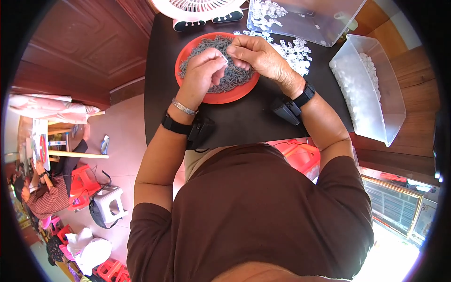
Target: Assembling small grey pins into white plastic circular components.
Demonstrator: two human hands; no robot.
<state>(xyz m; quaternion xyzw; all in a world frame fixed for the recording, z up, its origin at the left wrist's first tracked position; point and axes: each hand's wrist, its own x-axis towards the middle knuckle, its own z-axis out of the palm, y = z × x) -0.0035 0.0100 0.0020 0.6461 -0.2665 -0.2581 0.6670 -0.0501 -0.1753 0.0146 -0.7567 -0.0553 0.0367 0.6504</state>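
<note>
Over a round red basin point(225, 98) my two hands are raised close together. The basin holds a heap of small grey screw-like pieces point(230, 82). My left hand point(201, 73) is closed in a pinch, with a small white plastic piece point(224, 60) showing at its fingertips. Just beside it, my right hand point(257, 55) has thumb and forefinger pressed together; whatever lies between them is too small to make out. To the right of the basin, many small white plastic pieces point(296, 56) with holes are spread on the black table point(235, 124).
A clear bin point(314, 23) lies on its side behind the white pieces. Another translucent bin point(387, 94) with white pieces stands at the right edge. A white fan point(199, 8) is at the back. On the left, a person point(49, 195) sits near stools point(110, 204).
</note>
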